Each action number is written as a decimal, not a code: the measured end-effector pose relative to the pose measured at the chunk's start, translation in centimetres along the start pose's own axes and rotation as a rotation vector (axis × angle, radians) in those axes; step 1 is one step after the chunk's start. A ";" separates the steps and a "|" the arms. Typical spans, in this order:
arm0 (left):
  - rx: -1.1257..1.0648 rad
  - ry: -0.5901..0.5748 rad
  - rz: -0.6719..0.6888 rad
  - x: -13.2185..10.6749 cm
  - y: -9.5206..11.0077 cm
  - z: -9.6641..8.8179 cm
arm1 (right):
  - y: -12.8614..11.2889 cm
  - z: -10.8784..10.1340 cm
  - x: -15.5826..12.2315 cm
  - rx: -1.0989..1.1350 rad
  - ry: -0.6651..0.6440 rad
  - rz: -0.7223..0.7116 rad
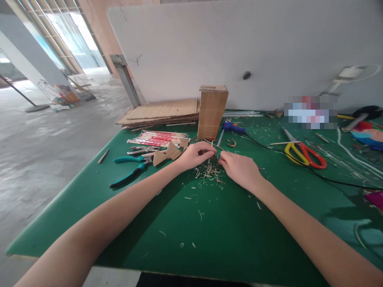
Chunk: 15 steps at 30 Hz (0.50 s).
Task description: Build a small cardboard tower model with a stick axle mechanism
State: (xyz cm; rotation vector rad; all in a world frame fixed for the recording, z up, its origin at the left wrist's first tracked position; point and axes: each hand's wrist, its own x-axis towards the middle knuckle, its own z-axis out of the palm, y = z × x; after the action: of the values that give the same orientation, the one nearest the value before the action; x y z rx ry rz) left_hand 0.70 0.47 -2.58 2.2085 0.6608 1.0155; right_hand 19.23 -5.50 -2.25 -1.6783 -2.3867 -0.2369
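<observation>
Left to right on the green counter (179, 223):
- Loose stick (103, 156) near the left edge, lying apart from the rest.
- Teal-handled pliers (131, 171), with bare metal cutters (143, 150) just behind them. Hard steel, rubbery grips.
- Bundle of red-and-white wrapped chopsticks (158, 138), then flat corrugated cardboard sheets (161, 111) stacked behind.
- Cut cardboard wedges (166, 155), touching the left wrist area.
- Left hand (196, 155): fingers curled, tips pinched shut on the small workpiece (217, 159).
- The workpiece sits between the two hands, low over the counter and in front of the upright cardboard box (212, 111). It's too small to resolve, but it looks like thin wood slivers joined together.
- Handling, my read: near weightless, stiff along the grain, snaps easily if bent. Grip it close to the joint with fingertips only, light pressure.
- Pale shavings (206, 172) scattered under it: dry, curly, they'll slide around.
- Right hand (239, 167): thumb and forefinger closed on the same workpiece from the other side.
- Blue glue gun (233, 127) behind, with its black cable (269, 148) trailing right.
- Scissors (305, 154) with yellow and red handles, well apart from the hands.
</observation>
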 end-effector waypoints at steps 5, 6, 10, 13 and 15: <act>0.117 -0.004 0.126 -0.1 0.5 0.5 | 0.1 0.4 -0.3 -0.034 -0.012 -0.004; 0.127 -0.002 0.134 -0.1 0.5 0.5 | 0.1 0.5 -0.4 -0.040 -0.001 -0.017; 0.098 0.022 0.033 0.0 0.4 0.5 | 0.1 0.7 -0.7 -0.043 0.056 -0.056; 0.089 0.056 -0.039 0.0 0.3 0.2 | 0.0 0.5 -0.8 -0.038 0.051 -0.053; 0.094 0.071 -0.065 -0.1 0.3 0.1 | 0.1 0.3 -0.8 -0.020 0.046 -0.049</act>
State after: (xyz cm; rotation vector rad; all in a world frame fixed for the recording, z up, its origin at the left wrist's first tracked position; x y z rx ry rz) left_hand 0.83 0.17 -2.44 2.2241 0.8228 1.0532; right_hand 19.53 -6.17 -2.79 -1.6068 -2.4014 -0.3042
